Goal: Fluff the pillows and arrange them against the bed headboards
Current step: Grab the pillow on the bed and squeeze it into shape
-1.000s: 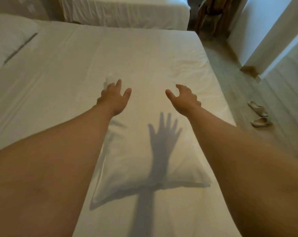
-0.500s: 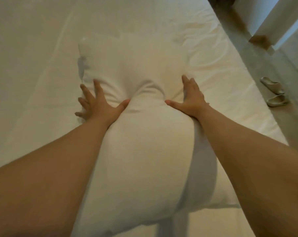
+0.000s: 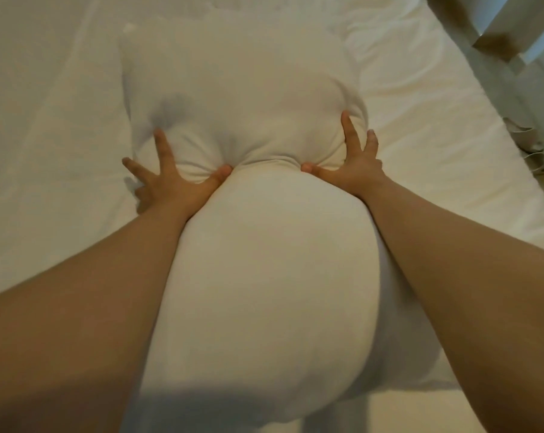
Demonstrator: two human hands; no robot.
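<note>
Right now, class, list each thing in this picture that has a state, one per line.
White fabric pillow: lying on the bed, pinched in at the middle, bulging at both ends.
Left hand: fingers spread, pressing into the pillow.
Right hand: fingers spread, pressing into the pillow.
White bed sheet: spread, lightly creased.

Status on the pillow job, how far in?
Early. Done: nothing placed; no headboard in view. In hand: the left hand and right hand press in from both sides of the white pillow, pinching its middle so the near end bulges, a fluffing squeeze, with the pillow lying on the bed sheet. Left: finish fluffing, then set it against the headboard; other pillows are out of view.
</note>
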